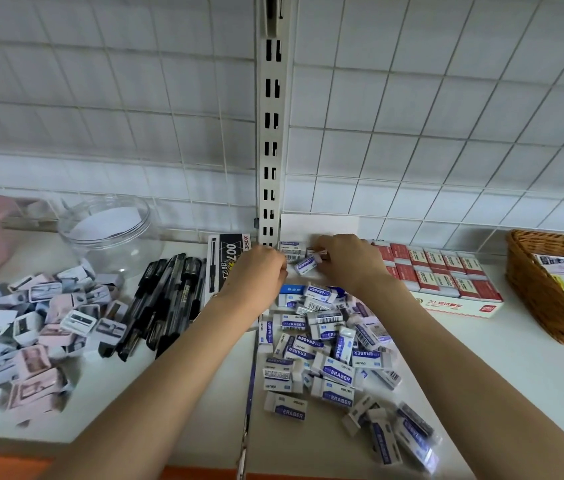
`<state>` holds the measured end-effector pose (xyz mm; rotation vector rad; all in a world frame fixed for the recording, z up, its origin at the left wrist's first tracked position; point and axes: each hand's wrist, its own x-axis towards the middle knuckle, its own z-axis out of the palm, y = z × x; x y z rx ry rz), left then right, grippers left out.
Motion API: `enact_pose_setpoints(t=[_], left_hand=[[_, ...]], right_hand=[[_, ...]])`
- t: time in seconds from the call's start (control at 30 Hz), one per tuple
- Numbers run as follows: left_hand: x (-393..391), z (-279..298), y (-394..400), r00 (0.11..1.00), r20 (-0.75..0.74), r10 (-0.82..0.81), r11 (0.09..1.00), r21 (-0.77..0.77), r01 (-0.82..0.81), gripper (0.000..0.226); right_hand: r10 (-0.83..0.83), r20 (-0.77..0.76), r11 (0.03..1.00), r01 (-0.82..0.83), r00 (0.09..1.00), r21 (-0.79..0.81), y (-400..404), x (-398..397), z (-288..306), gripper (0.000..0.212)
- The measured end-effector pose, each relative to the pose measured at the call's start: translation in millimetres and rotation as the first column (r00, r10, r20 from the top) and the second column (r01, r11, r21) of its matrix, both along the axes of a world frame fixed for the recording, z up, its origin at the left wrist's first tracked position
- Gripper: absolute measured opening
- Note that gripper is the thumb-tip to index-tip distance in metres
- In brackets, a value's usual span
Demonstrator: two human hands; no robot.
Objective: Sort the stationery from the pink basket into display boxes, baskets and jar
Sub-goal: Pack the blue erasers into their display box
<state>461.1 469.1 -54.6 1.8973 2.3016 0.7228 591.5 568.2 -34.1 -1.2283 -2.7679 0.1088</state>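
We pinched a light, firm eraser (305, 264) by its sleeved sides in our right hand (349, 261), while whether our left hand (256, 271) held anything stayed hidden.

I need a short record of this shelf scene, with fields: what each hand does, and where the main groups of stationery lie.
left hand: at the eraser box, fingers curled; what it holds is hidden
right hand: pinches an eraser at the same box
loose erasers: pile before the box
pens: left of the erasers
sharpeners: pile at far left
jar: behind the sharpeners, empty
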Motion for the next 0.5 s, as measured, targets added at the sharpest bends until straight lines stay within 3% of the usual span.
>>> enact_pose_setpoints(t=[0.13,0.23,0.5], left_hand=[[-1.1,1.0,0.9,1.0,-0.007,-0.002,1.0,-0.008,0.002,0.017],[-2.2,0.0,1.3,1.0,-0.008,-0.004,1.0,-0.012,0.004,0.018],[-2.8,-3.0,2.2,1.0,-0.008,-0.006,1.0,0.001,0.006,0.018]], right_hand=[[0.063,0.035,0.998,-0.064,0.997,0.022,-3.0,-1.3,1.4,0.035],[0.064,0.07,0.997,-0.067,0.996,0.042,0.5,4.8,6.4,0.028],[-0.141,0.008,0.985,0.141,0.99,-0.099,12.9,10.2,11.6,0.02]])
